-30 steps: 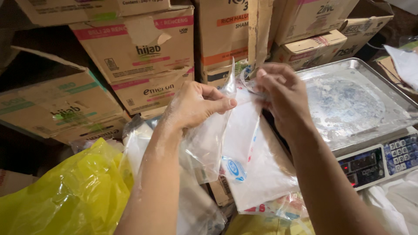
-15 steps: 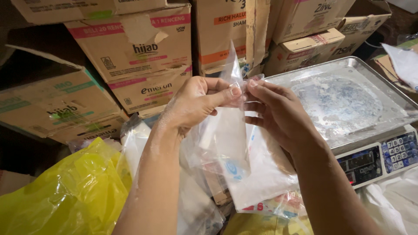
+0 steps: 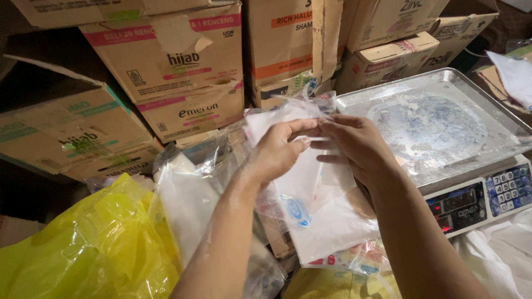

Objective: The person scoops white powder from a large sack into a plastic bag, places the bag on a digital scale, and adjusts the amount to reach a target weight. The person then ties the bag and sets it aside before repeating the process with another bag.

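Observation:
My left hand [image 3: 277, 149] and my right hand [image 3: 354, 147] meet at the middle of the head view, fingertips together on the top edge of a clear plastic bag [image 3: 266, 119]. The bag's mouth is crumpled above my fingers. Below my hands lies a stack of flat clear bags with a blue oval mark [image 3: 327, 221]. Both forearms are dusted with white powder.
A digital scale with a dusty steel pan [image 3: 438, 88], display and keypad [image 3: 507, 191] stands at right. Stacked cardboard boxes [image 3: 166, 61] fill the back. A yellow plastic bag [image 3: 94, 243] and a large clear sack [image 3: 188, 205] sit at lower left.
My left hand has dropped and shifted right, now overlapping the right hand's fingers. The bag's upright top has crumpled down and its mouth has spread toward the left.

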